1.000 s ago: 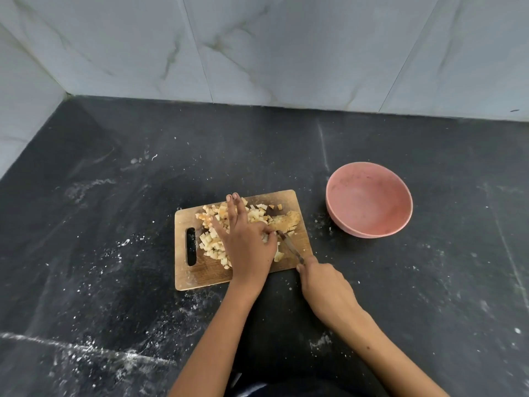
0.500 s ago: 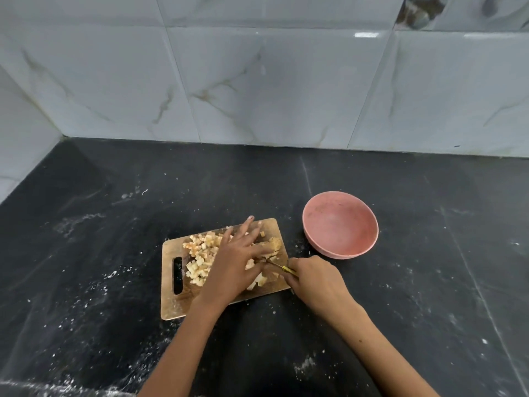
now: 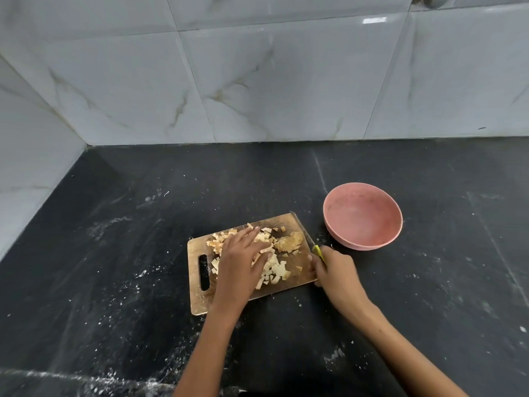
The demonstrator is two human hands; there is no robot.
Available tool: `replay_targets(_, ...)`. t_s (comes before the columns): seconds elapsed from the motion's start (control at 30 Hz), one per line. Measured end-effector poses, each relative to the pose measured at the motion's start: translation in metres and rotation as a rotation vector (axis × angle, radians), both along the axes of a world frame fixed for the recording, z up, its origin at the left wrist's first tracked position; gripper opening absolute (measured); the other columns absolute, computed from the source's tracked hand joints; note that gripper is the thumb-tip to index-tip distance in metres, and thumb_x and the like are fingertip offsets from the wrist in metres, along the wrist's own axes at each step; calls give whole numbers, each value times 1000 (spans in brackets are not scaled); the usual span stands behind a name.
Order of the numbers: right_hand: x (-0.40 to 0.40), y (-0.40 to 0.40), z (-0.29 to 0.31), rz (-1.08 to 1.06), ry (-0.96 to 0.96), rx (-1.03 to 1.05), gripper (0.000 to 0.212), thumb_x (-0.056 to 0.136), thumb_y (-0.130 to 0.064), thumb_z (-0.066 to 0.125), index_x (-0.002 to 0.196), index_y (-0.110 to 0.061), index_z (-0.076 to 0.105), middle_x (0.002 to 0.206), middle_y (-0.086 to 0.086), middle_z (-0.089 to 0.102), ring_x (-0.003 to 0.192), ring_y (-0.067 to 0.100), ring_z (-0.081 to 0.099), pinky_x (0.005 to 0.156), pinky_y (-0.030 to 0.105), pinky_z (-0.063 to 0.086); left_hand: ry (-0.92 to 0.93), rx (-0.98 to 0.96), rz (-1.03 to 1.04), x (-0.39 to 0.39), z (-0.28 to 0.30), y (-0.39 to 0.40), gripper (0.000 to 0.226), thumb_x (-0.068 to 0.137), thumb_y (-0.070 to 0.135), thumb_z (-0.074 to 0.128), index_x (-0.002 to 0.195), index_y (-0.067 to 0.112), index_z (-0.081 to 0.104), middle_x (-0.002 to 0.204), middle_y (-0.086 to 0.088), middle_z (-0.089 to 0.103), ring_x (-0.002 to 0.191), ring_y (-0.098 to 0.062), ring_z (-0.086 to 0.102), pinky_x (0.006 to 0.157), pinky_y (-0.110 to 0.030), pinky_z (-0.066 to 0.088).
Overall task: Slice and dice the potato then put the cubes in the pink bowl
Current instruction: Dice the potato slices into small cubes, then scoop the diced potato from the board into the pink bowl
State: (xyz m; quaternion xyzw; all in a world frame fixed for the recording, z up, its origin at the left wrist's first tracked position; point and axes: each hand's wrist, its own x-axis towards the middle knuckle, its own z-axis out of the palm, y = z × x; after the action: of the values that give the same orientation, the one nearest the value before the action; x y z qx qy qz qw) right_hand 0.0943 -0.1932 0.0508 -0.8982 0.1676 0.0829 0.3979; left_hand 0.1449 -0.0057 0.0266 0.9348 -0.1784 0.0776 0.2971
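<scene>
Since half a second ago my right hand point(image 3: 333, 269) has drawn the knife point(image 3: 307, 234) away from the pile: the blade then pointed in among the cubes from the near right, and now it lies along the right edge of the cutting board point(image 3: 200, 299), tip toward the far corner. My left hand point(image 3: 242, 259) has flattened and spread over the heap instead of cupping a piece. I read that as the cutting being mostly done and the gathering about to start, though none of it has reached the bowl yet.

The diced potato point(image 3: 274, 270) sits in a loose heap on the middle and far part of the board, with pale cubes spilling toward the near right corner. One rougher, browner lump point(image 3: 289, 242) lies at the far right of the heap, just beside the blade; I cannot tell if it is an uncut end or peel. If it is potato, it may need a few more cuts.

My left hand lies palm down on the cubes, fingers straight and fanned toward the far right, pressing or corralling them and not pinching anything. My right hand is wrapped around the knife's yellow handle point(image 3: 318, 251), of which only a sliver shows above the knuckles.

The pink bowl point(image 3: 335, 207) stands on the dark counter point(image 3: 114, 267) just to the right of the board's far corner, not touching it. I see no cubes in it.
</scene>
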Motion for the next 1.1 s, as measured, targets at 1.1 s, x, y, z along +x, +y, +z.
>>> replay_targets(1.1, 49, 14, -26, -91, -203, 104, 17, 102, -18, 41, 94, -10, 54, 87, 3, 64, 76, 12, 61, 66, 24, 49, -38, -149, 185, -21, -22, -11, 37, 94, 7, 58, 130, 14, 59, 133, -1, 59, 129, -18, 49, 104, -46, 45)
